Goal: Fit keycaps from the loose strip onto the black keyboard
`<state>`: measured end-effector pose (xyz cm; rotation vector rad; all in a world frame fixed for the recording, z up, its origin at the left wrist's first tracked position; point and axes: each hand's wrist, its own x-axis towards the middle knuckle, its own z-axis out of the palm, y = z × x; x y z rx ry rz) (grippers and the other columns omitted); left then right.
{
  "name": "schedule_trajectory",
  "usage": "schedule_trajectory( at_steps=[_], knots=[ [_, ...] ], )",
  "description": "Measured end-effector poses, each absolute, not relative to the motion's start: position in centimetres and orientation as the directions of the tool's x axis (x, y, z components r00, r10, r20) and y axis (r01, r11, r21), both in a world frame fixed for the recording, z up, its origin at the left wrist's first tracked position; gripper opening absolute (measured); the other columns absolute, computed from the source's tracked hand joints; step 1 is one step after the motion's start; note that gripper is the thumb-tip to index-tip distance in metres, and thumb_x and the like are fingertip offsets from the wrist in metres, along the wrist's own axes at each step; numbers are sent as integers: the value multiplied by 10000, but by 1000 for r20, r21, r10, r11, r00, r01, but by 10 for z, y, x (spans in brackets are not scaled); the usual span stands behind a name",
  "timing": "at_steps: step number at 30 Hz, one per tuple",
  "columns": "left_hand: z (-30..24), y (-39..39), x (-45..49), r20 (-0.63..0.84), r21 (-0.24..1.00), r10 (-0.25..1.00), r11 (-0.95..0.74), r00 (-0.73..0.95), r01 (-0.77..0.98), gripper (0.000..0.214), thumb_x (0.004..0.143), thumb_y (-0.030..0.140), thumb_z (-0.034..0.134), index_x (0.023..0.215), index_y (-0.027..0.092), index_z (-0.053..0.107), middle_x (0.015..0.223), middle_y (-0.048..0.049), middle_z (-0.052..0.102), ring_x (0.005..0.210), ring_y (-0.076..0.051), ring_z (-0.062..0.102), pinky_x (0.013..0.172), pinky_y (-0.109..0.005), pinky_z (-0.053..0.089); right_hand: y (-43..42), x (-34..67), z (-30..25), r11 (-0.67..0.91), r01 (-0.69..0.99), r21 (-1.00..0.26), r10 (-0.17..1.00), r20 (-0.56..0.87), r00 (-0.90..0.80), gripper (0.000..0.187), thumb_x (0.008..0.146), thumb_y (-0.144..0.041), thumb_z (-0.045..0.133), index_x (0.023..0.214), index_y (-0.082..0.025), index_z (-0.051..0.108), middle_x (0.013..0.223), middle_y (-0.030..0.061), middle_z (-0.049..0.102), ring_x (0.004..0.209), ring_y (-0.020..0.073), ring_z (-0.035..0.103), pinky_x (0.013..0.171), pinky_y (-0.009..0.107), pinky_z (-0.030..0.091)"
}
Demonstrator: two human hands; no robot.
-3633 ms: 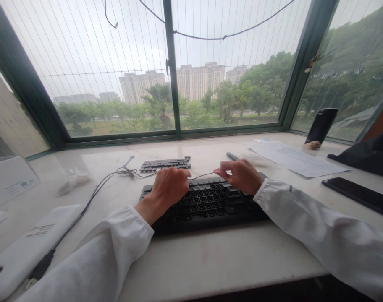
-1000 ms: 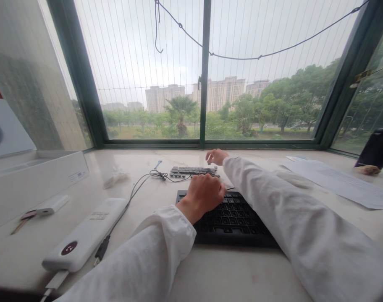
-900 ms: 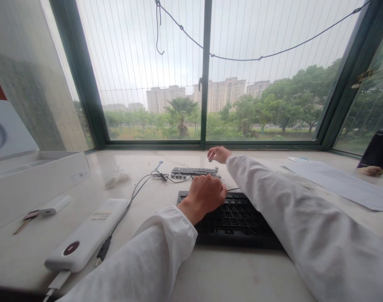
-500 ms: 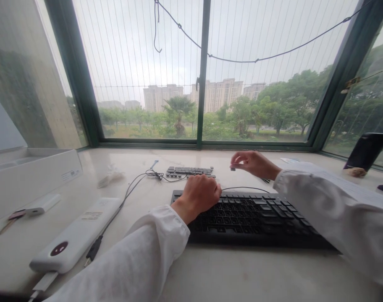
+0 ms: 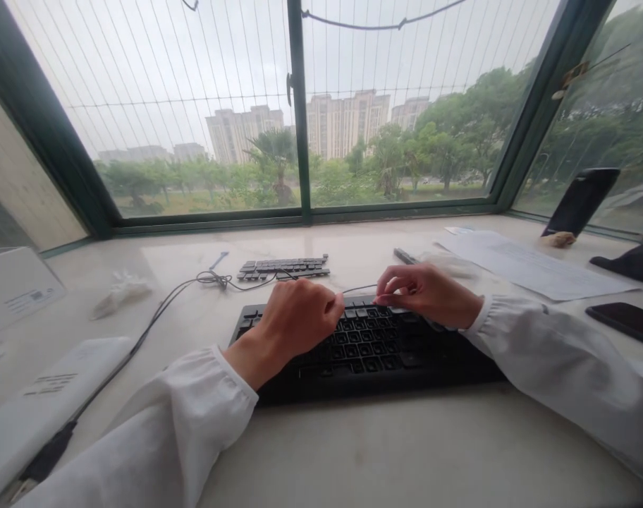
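Note:
A black keyboard (image 5: 369,377) lies before me, many of its key positions bare of keycaps. Over its left part rests my left hand (image 5: 300,317), closed with the fingers curled under; what they hold, if anything, is hidden. My right hand (image 5: 424,291) is at the top row of the keyboard, thumb and forefinger pinched together on a small dark keycap that the fingertips mostly cover. Behind the keyboard, loose dark keycaps (image 5: 284,267) are laid out in rows on the white surface.
A tangled cable (image 5: 213,279) with a USB plug (image 5: 49,451) runs along the left, beside a white power bank (image 5: 62,384). A crumpled plastic bag (image 5: 120,293) and a white box (image 5: 22,286) are further left. Paper (image 5: 533,261) and a dark phone (image 5: 625,323) lie right.
My right hand has brought the keycap from behind the keyboard down to its top row. My left hand stays closed over the keyboard. The view has shifted right and downward.

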<state>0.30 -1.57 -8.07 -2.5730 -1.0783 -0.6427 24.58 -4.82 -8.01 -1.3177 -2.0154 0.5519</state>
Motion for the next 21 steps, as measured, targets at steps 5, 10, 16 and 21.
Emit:
schedule_trajectory(
  at_steps=[5, 10, 16, 21],
  knots=[
    [-82, -15, 3, 495, -93, 612, -668, 616, 738, 538, 911, 434, 346, 538, 183, 642, 519, -47, 598, 466, -119, 454, 509, -280, 224, -49, 235, -90, 452, 609, -651, 891, 349, -289, 288, 737, -471, 670, 775, -188, 631, 738, 18, 692, 707, 144, 627, 619, 265, 437],
    [-80, -16, 2, 487, -89, 617, -669, 618, 738, 549, 913, 441, 330, 547, 186, 649, 529, -50, 599, 486, -130, 479, 519, -275, 248, -48, 235, -91, 450, 704, -549, 878, 416, -237, 274, 730, -478, 674, 762, -207, 651, 754, 0, 689, 573, 102, 533, 547, 262, 395],
    [-81, -16, 2, 488, -61, 626, -671, 608, 739, 539, 904, 446, 346, 544, 190, 654, 525, -50, 592, 491, -136, 483, 533, -277, 266, -54, 235, -85, 445, 781, -438, 870, 419, -261, 245, 757, -473, 656, 773, -229, 672, 727, -24, 694, 487, 75, 435, 522, 255, 369],
    [-82, -15, 2, 488, -31, 626, -683, 608, 729, 536, 897, 443, 355, 524, 187, 642, 509, -48, 574, 489, -133, 469, 540, -280, 269, -55, 239, -81, 444, 777, -446, 883, 363, -296, 245, 753, -475, 660, 797, -235, 682, 755, -21, 713, 494, 80, 439, 517, 257, 364]
  ],
)
